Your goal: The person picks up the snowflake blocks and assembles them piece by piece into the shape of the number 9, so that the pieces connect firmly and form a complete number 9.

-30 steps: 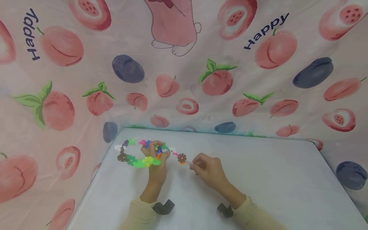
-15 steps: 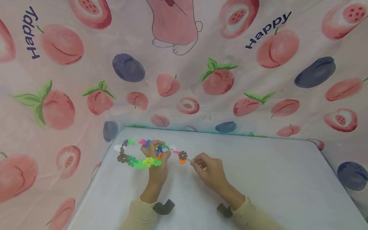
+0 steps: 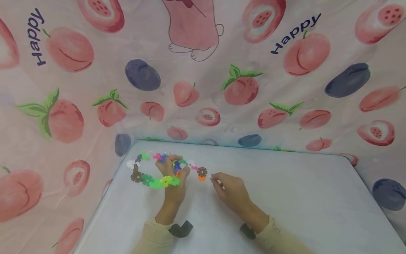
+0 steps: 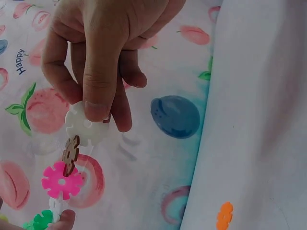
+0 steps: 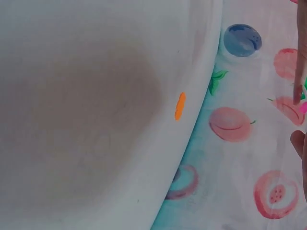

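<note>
A looped chain of colourful snowflake discs (image 3: 155, 183) hangs around my left hand (image 3: 180, 180), whose thumb and fingers hold it near one end. From there a white, a pink (image 4: 62, 181) and a brown disc (image 3: 202, 171) run toward my right hand (image 3: 233, 187). Its thumb and forefinger pinch a white snowflake disc (image 4: 88, 128), which meets the brown one edge-on in the left wrist view. The right wrist view catches only a sliver of fingers at its right edge.
One loose orange disc (image 5: 180, 106) lies on the white table (image 3: 301, 204), behind the brown disc in the head view. Fruit-printed cloth (image 3: 206, 88) rises along the table's back and left side. Dark pieces (image 3: 180, 228) sit at both cuffs.
My right fingers have shifted slightly up around the white disc, and less of it shows in the head view. The loop on my left hand has drifted a little right and down.
</note>
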A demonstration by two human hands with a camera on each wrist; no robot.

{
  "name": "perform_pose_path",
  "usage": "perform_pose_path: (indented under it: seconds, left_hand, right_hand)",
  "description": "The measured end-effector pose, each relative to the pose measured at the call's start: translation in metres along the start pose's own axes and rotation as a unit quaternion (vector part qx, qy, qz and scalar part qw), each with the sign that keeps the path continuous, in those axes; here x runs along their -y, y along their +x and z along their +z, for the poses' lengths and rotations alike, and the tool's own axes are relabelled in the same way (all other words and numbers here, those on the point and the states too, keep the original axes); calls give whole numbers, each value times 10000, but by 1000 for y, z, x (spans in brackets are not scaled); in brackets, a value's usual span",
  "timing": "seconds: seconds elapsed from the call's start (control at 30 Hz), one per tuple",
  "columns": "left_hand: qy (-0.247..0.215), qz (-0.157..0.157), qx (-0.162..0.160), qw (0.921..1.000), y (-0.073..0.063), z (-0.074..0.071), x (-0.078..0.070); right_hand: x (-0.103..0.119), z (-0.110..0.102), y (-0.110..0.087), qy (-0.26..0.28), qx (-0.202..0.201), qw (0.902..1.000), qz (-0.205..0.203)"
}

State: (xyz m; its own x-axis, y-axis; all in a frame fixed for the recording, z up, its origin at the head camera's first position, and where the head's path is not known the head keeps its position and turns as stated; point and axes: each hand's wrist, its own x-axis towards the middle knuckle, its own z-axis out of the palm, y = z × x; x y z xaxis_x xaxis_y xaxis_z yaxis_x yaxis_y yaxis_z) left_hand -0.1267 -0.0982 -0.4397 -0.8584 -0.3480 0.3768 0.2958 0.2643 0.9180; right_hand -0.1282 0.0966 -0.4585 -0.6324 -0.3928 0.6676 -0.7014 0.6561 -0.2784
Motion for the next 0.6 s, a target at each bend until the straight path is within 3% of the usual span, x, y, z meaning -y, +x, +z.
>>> perform_pose_path:
  seconds: [0.13,0.6]
  left_hand:
    - [-158,223,44,9996,-4,1,-1]
    - [-887,828,302,9922,-13,5,11]
  right_hand:
    - [-1,2,-1,-171,-114,9995,-253]
    - [-4,9,-6,-157,-172,9991,-352]
